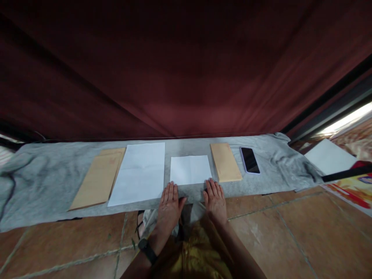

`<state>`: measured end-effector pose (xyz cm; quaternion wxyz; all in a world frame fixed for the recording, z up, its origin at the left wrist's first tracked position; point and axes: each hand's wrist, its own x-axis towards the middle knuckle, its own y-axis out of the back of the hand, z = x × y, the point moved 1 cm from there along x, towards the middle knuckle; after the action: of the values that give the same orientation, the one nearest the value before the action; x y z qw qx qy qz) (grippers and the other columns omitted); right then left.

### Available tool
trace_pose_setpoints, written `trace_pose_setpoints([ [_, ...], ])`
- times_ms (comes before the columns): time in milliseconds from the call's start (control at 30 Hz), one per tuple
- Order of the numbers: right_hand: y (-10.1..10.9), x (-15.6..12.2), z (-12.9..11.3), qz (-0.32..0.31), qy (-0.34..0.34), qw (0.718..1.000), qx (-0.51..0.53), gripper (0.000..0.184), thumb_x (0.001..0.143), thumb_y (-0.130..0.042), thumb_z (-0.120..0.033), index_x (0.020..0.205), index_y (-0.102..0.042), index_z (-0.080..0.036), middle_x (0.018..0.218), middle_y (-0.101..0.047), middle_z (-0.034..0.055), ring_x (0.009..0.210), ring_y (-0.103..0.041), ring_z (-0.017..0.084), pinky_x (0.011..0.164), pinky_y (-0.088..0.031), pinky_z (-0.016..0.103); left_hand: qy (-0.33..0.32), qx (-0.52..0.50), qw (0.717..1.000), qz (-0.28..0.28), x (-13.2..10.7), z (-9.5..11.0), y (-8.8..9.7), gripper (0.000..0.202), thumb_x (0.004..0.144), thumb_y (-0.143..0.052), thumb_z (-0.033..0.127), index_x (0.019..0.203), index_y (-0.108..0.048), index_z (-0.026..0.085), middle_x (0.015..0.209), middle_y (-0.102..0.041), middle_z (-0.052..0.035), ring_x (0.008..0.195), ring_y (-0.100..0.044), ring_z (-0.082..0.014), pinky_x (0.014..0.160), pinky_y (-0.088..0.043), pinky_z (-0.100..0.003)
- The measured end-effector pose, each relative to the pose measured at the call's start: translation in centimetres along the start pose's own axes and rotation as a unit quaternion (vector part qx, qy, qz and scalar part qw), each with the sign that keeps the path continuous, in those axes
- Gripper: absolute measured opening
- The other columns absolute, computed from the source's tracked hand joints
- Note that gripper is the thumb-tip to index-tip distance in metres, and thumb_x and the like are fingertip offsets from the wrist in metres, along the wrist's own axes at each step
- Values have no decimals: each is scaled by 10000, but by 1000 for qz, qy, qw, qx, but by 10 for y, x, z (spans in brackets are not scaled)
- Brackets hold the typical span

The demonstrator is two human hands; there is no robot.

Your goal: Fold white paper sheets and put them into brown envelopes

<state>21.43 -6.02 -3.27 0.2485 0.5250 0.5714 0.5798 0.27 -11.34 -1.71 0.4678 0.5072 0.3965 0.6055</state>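
Observation:
A small white sheet of paper [190, 170] with a faint vertical crease lies flat in front of me. My left hand [169, 203] rests palm down, fingers stretched out, by its near left corner. At its near right corner lies my right hand [214, 199], also flat with fingers extended. Left of the small sheet is a larger white sheet [139, 172] with a faint crosswise crease. Brown envelopes [97, 178] lie partly beside that sheet at the left. Another brown envelope [226, 162] sits just right of the small sheet, near my right fingertips.
A phone [250, 160] with a dark screen lies right of the envelope. Everything rests on a grey cloth [273, 166] over a narrow surface. A dark red fabric [186, 77] hangs behind it. Tiled floor [270, 228] shows below; a white sheet [330, 156] lies at far right.

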Motion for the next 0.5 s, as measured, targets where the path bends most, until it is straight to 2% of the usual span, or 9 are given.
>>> trace_pose_setpoints([
  [233,-3,0,-1,6,-1,1000,-3,519,1057,-331,-325,1542,-389,-150,1572,-431,134,1462,-352,288,1172,-287,493,-5,-22,1000,20,10,7,5,639,1017,-406,442,1505,-377,32,1580,-386,-232,1499,-323,-315,1209,-332,-495],
  [367,0,0,0,5,-1,1000,1,507,1055,-347,-313,1527,-411,-141,1574,-428,133,1461,-354,283,1178,-291,489,-52,-35,998,6,18,16,-5,633,1009,-435,434,1507,-375,47,1581,-396,-212,1500,-324,-292,1203,-351,-475],
  [500,5,3,-5,13,-11,1000,11,490,1047,-372,-294,1503,-444,-130,1564,-440,142,1461,-358,290,1181,-292,510,-67,-22,998,-2,23,23,-14,615,993,-476,417,1490,-410,61,1568,-413,-219,1482,-360,-309,1182,-376,-495],
])
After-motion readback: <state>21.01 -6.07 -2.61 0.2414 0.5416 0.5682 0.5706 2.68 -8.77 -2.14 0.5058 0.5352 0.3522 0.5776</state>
